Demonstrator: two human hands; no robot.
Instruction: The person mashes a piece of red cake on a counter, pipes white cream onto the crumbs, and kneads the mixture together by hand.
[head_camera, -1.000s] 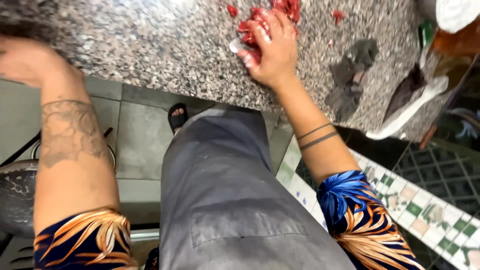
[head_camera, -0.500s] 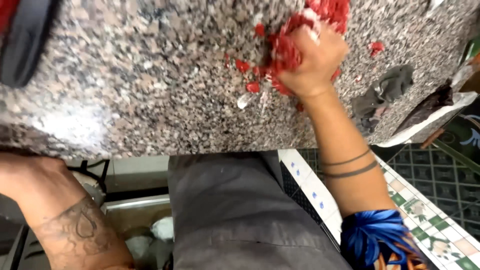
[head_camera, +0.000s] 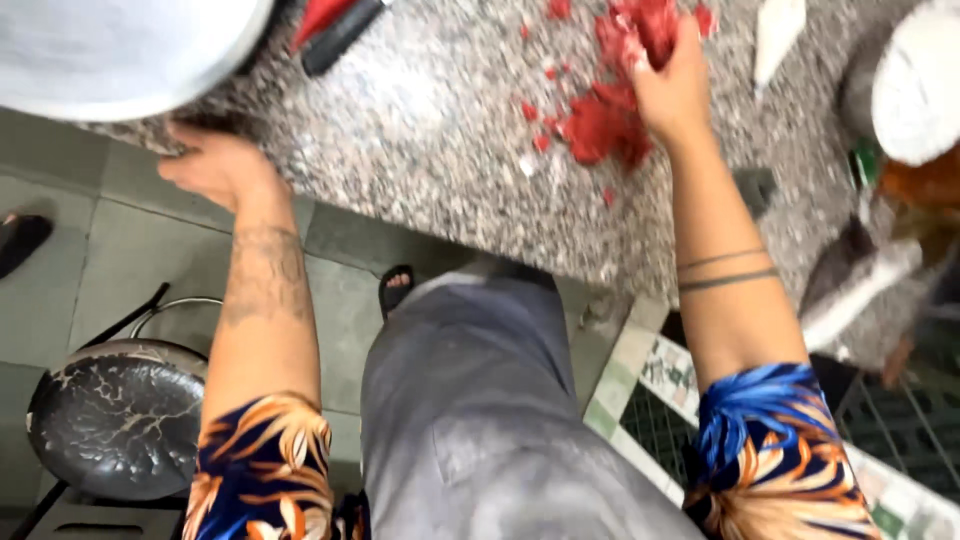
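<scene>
Right hand (head_camera: 672, 88) cupped over red scraps (head_camera: 605, 125), grip unclear; worktop (head_camera: 440, 180) bare leftward.
Left hand (head_camera: 215, 165) flat, empty, at near worktop edge; scrap pile runs near-to-far.

A: Counter (head_camera: 420, 170): speckled granite, grey with black and pinkish flecks. Chopped pieces (head_camera: 610, 120) on it: bright red, scattered crumbs the same red.

B: Sleeves (head_camera: 770, 450): dark blue ground, orange and cream leaf print. Trousers (head_camera: 480, 420): plain grey.

A: Stool seat (head_camera: 115, 420): black, cracked in pale veins. Floor tiles (head_camera: 130, 250): dull grey-green.

B: Basin (head_camera: 120, 45), upper left: pale grey-white. Left forearm (head_camera: 265, 290): dark tattoo pattern. Right forearm (head_camera: 725, 275): two dark bands.
</scene>
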